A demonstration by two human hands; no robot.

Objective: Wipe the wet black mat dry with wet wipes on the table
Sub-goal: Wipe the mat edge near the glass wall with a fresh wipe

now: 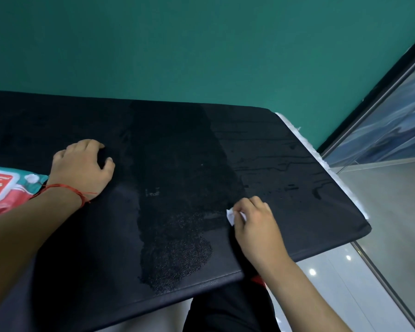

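Observation:
The black mat (177, 152) covers the whole tabletop, with a darker wet band down its middle and streaks and drops of water on its right part. My right hand (254, 224) grips a small crumpled white wipe (231, 214) and presses it onto the mat at the right edge of the wet band. My left hand (82, 164) rests palm-down on the mat at the left, fingers bent, holding nothing. A red string is tied round that wrist. The red and teal pack of wet wipes (7, 188) lies at the far left, partly behind my left forearm.
A green wall stands right behind the table. The white table edge (321, 161) shows along the mat's right side, with glossy grey floor and a glass partition beyond it. My dark-clothed legs (225, 307) are under the near edge.

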